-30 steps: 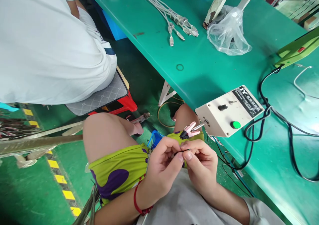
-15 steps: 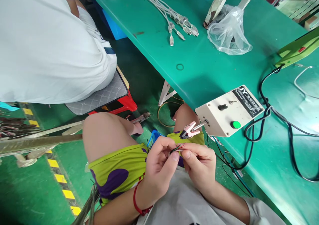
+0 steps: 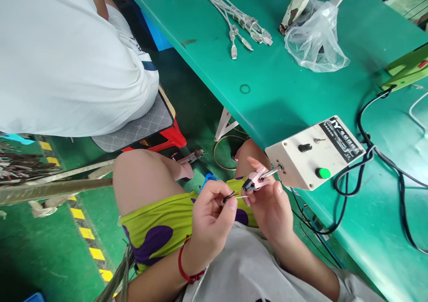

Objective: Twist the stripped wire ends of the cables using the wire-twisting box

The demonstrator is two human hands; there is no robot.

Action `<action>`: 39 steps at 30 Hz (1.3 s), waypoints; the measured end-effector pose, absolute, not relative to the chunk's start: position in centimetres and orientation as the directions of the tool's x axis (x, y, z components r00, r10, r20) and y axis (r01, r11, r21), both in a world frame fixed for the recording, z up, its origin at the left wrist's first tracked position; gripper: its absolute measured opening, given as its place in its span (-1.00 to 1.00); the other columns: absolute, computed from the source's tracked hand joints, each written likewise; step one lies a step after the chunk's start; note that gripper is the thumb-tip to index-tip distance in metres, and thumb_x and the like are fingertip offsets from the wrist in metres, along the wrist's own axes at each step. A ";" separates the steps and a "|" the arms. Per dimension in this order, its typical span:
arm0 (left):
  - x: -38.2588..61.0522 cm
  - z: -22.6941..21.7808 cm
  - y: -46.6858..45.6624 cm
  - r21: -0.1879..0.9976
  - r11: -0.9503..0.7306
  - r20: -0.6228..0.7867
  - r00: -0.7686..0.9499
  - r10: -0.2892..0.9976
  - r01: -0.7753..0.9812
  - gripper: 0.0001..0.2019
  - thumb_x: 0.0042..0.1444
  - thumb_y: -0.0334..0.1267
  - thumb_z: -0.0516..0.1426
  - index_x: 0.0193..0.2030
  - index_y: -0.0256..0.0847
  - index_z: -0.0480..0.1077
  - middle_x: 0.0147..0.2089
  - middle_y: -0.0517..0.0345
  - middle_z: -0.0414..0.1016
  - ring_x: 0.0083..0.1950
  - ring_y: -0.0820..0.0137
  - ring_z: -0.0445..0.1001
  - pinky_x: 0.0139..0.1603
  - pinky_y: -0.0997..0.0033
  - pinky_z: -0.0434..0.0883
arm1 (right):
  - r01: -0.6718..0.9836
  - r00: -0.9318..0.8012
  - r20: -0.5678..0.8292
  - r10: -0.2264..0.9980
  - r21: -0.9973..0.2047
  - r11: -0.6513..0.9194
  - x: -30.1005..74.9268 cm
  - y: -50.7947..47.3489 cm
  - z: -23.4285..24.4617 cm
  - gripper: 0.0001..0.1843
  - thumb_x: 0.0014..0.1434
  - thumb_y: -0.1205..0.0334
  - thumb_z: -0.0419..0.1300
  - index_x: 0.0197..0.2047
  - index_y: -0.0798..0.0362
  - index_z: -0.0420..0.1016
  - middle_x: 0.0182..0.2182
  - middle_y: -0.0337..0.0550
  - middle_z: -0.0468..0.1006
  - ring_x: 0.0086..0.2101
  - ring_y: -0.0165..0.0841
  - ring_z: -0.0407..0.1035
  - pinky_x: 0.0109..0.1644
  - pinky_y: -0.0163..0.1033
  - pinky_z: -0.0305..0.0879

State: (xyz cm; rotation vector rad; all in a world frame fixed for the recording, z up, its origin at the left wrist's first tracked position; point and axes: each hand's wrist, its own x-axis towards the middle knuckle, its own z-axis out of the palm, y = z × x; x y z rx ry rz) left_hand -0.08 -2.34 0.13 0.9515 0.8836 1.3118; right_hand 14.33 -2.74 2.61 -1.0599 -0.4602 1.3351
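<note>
My left hand (image 3: pixel 211 222) is closed, thumb and fingers pinching a dark cable (image 3: pixel 228 198) whose thin black, red and white wires fan out to the right. My right hand (image 3: pixel 272 210) is open, its thumb apart and its fingers spread behind and below a clip (image 3: pixel 255 181) with pink handles and black jaws. The clip sits on a metal shaft (image 3: pixel 271 172) that sticks out of a beige control box (image 3: pixel 296 166). Whether the right fingers touch the clip I cannot tell. The wire tips end just short of the jaws.
On the green table (image 3: pixel 207 66) lie grey USB cables (image 3: pixel 249 23), a clear plastic bag (image 3: pixel 316 48) and a green tool (image 3: pixel 408 68). Black cords (image 3: pixel 364 115) run behind the box. A person in white (image 3: pixel 76 61) sits at the left on a stool (image 3: pixel 133 124).
My right hand has let go of the wires, opened and moved up and right to the clip. The left hand still holds the cable. The view has shifted slightly.
</note>
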 end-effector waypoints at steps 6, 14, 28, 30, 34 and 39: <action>0.1 0.8 -1.3 0.934 -0.085 0.098 0.020 0.995 -0.346 -0.86 0.53 -0.23 0.35 -0.11 -0.11 0.53 -0.30 0.24 0.46 -0.36 0.47 0.38 -0.39 0.58 0.36 | -0.699 0.039 -0.218 0.975 -0.703 -0.129 14.9 -1.4 2.5 -0.53 0.43 -0.13 0.52 0.30 -0.15 0.82 -0.60 -0.41 0.30 -0.65 -0.44 -0.09 -0.64 -0.33 0.03; 0.4 0.9 -0.8 0.947 -0.126 0.135 0.011 0.991 -0.296 -0.84 0.53 -0.25 0.35 -0.13 -0.10 0.50 -0.28 0.23 0.52 -0.33 0.47 0.43 -0.39 0.60 0.37 | -0.699 0.023 -0.261 0.965 -0.694 -0.171 15.0 -1.6 1.3 -0.64 0.45 -0.23 0.51 0.11 -0.20 0.81 -0.75 -0.57 0.09 -0.76 -0.50 -0.25 -0.73 -0.37 -0.15; 0.7 1.3 -0.7 0.950 -0.151 0.165 0.029 0.986 -0.272 -0.85 0.51 -0.31 0.34 -0.12 -0.10 0.49 -0.29 0.22 0.49 -0.30 0.44 0.48 -0.37 0.60 0.39 | -0.715 -0.013 -0.324 0.946 -0.658 -0.236 15.2 -1.7 1.4 -0.55 0.32 -0.27 0.60 0.10 -0.18 0.82 -0.74 -0.59 0.07 -0.75 -0.50 -0.26 -0.73 -0.36 -0.14; 0.7 1.4 -0.7 0.949 -0.143 0.158 0.031 0.987 -0.281 -0.85 0.52 -0.31 0.34 -0.12 -0.10 0.49 -0.29 0.23 0.49 -0.30 0.45 0.47 -0.36 0.60 0.40 | -0.724 -0.070 -0.308 0.949 -0.638 -0.260 15.7 -1.7 1.3 -0.54 0.31 -0.21 0.62 0.15 -0.19 0.82 -0.72 -0.57 0.12 -0.73 -0.50 -0.24 -0.71 -0.36 -0.11; 0.5 1.3 -0.7 0.947 -0.129 0.146 0.036 0.989 -0.295 -0.84 0.51 -0.29 0.35 -0.13 -0.10 0.49 -0.30 0.23 0.50 -0.31 0.46 0.47 -0.36 0.59 0.40 | -0.735 -0.228 -0.249 0.941 -0.590 -0.334 16.6 -1.8 0.6 -0.37 0.23 -0.01 0.64 0.35 -0.25 0.75 -0.68 -0.58 0.12 -0.69 -0.50 -0.20 -0.61 -0.35 -0.06; 0.4 0.5 -1.2 0.937 -0.088 0.100 0.018 0.995 -0.338 -0.83 0.52 -0.21 0.36 -0.13 -0.10 0.49 -0.33 0.23 0.48 -0.34 0.43 0.46 -0.38 0.55 0.41 | -0.707 -0.251 -0.287 0.924 -0.598 -0.378 16.6 -2.6 -0.6 -0.40 0.09 -0.04 0.64 0.20 -0.17 0.82 -0.63 -0.51 0.20 -0.64 -0.45 -0.12 -0.54 -0.27 0.01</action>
